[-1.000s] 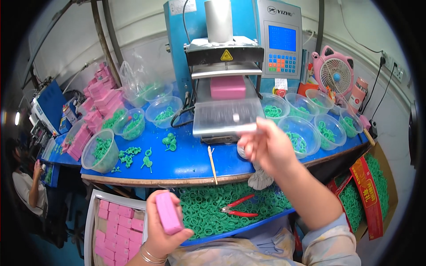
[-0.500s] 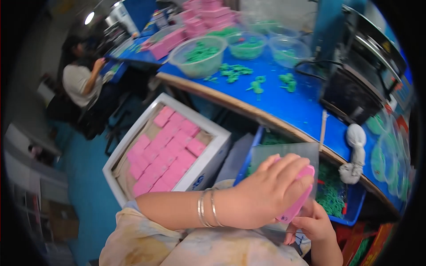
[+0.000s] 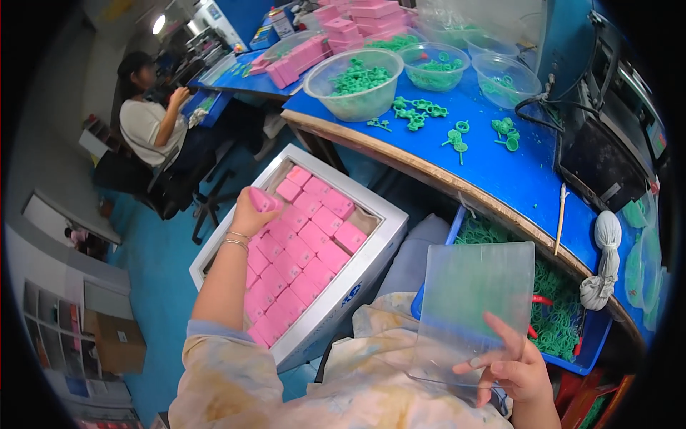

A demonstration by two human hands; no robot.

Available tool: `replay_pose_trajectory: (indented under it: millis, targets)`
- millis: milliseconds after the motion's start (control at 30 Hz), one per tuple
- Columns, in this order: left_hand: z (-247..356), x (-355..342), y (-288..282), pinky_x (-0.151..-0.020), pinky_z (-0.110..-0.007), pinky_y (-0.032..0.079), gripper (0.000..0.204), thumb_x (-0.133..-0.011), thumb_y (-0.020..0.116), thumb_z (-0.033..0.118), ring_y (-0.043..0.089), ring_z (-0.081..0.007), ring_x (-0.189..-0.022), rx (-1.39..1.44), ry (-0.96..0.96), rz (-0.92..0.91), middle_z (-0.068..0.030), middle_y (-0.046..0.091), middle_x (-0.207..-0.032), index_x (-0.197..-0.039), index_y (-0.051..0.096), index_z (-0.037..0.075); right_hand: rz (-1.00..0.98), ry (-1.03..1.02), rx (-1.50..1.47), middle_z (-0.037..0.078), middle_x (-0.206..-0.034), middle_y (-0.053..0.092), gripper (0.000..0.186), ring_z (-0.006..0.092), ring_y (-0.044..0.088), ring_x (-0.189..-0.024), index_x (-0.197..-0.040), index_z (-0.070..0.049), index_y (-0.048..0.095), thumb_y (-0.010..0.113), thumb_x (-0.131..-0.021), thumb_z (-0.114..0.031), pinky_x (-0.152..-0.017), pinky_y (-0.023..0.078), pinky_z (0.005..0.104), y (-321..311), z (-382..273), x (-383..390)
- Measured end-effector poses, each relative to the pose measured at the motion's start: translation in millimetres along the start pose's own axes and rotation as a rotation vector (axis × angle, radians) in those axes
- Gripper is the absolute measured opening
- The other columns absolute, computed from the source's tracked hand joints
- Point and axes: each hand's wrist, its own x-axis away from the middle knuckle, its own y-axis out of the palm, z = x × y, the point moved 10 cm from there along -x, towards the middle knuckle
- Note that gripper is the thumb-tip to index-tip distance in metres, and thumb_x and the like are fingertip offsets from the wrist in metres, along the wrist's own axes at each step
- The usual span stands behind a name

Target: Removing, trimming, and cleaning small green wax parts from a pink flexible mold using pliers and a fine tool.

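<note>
The left hand point(image 3: 248, 222) reaches over the left side of a white box point(image 3: 393, 216), its grip clamped on a pink rectangular block point(image 3: 263, 199) with fingers and thumb on either side of it. This block is above or against the packed pink blocks point(image 3: 289, 264) that stand in slanting rows inside the box; whether it touches them cannot be told.

The right hand point(image 3: 527, 370), in front of the person's lap, has its grip together on the lower right part of a clear rectangular plastic sheet point(image 3: 464, 293), with some fingers spread. The sheet is tilted and overlaps a blue plastic tray point(image 3: 597, 350) of green ring-like pieces point(image 3: 557, 329), some of which show through it.

Above the tray runs the blue-topped desk point(image 3: 500, 182) with a wooden edge. On it are a large translucent plastic bowl point(image 3: 349, 110) of green pieces, smaller bowls beside it, loose green clusters, a thin wooden stick point(image 3: 561, 222) and a greyish-white cloth bundle point(image 3: 607, 250) near the edge. Farther left, a person point(image 3: 146, 129) in a light top sits at work.
</note>
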Motion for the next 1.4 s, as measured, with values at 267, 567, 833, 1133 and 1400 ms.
replay_pose_trajectory:
  millis: [267, 567, 833, 1133, 1400]
  targets:
    - [-38.6, -39.8, 32.5, -0.091, -0.032, 0.044, 0.087, -0.053, 0.085, 0.019, 0.054, -0.0272, -0.104, 0.012, -0.033, -0.048, -0.0180, 0.053, -0.114, -0.125, 0.039, -0.002, 0.068, -0.112, -0.130, 0.033, -0.100, 0.059, 0.072, 0.0496, 0.062, -0.080, -0.142, 0.001, 0.013, 0.043, -0.077, 0.008, -0.049, 0.055, 0.0451, -9.1, -10.1, 1.1]
    - [-33.1, -45.8, 42.3, -0.093, -0.033, 0.043, 0.089, -0.052, 0.086, 0.020, 0.053, -0.0287, -0.108, -0.113, -0.050, -0.109, -0.0201, 0.053, -0.116, -0.124, 0.040, -0.005, 0.076, -0.049, -0.080, 0.030, -0.099, 0.061, 0.070, 0.0540, 0.054, -0.097, -0.141, 0.003, 0.013, 0.040, -0.077, 0.010, -0.049, 0.056, 0.0452, -1.2, -9.8, -14.4]
    - [-26.3, -34.4, 38.6, -0.095, -0.036, 0.042, 0.080, -0.054, 0.085, 0.022, 0.050, -0.0322, -0.110, -0.245, -0.064, 0.015, -0.0208, 0.051, -0.116, -0.118, 0.045, -0.003, -0.073, -0.007, -0.254, 0.035, -0.108, 0.056, 0.072, 0.0315, 0.065, -0.065, -0.145, -0.009, 0.013, 0.044, -0.082, 0.005, -0.066, 0.052, 0.0356, 5.4, 3.8, -13.8]
    - [243.9, 128.2, 31.7, -0.095, -0.034, 0.039, 0.080, -0.055, 0.086, 0.021, 0.048, -0.0262, -0.113, 0.796, 0.504, -0.008, -0.0161, 0.044, -0.122, -0.120, 0.044, 0.001, -0.081, 0.055, -0.100, 0.026, -0.120, 0.053, 0.070, 0.0237, 0.064, -0.073, -0.146, -0.015, 0.007, 0.047, -0.090, -0.003, -0.068, 0.050, 0.0285, -9.7, 20.1, -17.3]
    - [378.7, 269.8, 31.6, -0.099, -0.056, 0.029, 0.038, -0.066, 0.074, 0.023, 0.050, -0.0305, -0.108, 0.294, 1.418, 0.001, -0.0098, 0.047, -0.112, -0.098, 0.054, 0.029, -0.159, -0.151, 0.076, 0.008, -0.100, 0.061, 0.036, 0.0139, 0.059, -0.088, -0.129, -0.002, 0.042, 0.047, -0.094, -0.011, -0.072, 0.048, 0.0261, -9.3, 41.2, -5.7]
